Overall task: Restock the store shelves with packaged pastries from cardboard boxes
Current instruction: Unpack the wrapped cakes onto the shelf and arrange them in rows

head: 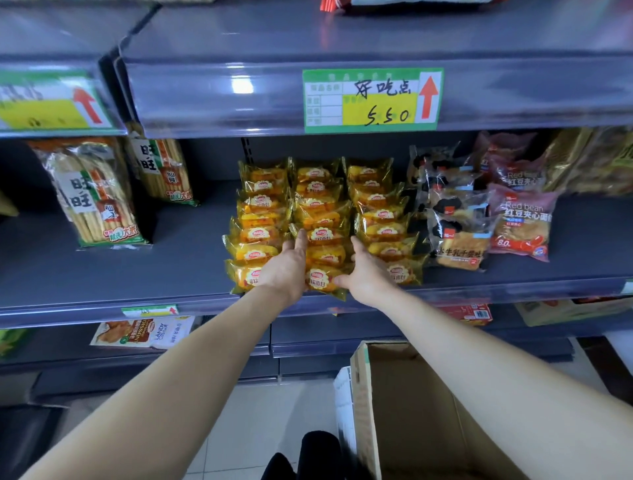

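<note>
Shelving: left hand (291, 269) and right hand (367, 275), fingers straight, squeeze the middle row of pastry packets (322, 236) on the shelf (171, 267). Next, likely more from the cardboard box (411, 411).

I cannot see the floor of the cardboard box (404, 404); the bottom edge cuts it off. The left price label (51, 99) is blurred, clipped at the left edge and unreadable. A red packet (334, 4) is cut by the top edge. The far-right bags (592, 161) are smeared. The left hand (286, 270) and right hand (366, 274) cover parts of the front yellow pastry packets (322, 279).
</note>
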Motion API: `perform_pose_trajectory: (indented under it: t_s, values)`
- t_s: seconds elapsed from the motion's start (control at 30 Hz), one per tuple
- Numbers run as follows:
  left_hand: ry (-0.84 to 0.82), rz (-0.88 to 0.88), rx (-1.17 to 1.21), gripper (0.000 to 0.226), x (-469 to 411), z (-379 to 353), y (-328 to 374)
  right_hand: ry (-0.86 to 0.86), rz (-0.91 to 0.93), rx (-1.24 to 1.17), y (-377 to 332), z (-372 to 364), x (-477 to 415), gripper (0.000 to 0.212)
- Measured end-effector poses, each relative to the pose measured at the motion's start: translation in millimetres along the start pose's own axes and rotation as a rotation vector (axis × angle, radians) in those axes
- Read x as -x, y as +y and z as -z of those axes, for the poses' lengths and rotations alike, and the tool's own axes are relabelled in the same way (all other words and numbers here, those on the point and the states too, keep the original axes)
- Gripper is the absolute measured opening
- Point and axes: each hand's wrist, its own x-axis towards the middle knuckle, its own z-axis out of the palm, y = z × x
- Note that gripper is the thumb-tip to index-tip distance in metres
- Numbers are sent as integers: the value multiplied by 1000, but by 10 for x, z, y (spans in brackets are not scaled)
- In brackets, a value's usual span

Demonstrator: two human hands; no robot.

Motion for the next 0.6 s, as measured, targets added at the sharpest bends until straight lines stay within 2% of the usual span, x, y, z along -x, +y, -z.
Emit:
perform_pose_trajectory:
  t_s: [0.17,0.33,0.43,0.53,0.6]
  values:
    - [21,27,109,92,-135,-8,69,27,-13,-42,-23,15,-145,88]
    - [-202,95,474,105,-219,88,2,122,2,32,15,1,-179,74]
    - [-206,114,420,109,-238,122,6,137,24,72,-4,23,-200,72]
    - [-228,95,354,111,-232,133,53,81,0,133,-22,64,-180,73]
    - [-258,112,395,106,-236,201,79,100,-22,150,-65,125,-160,68]
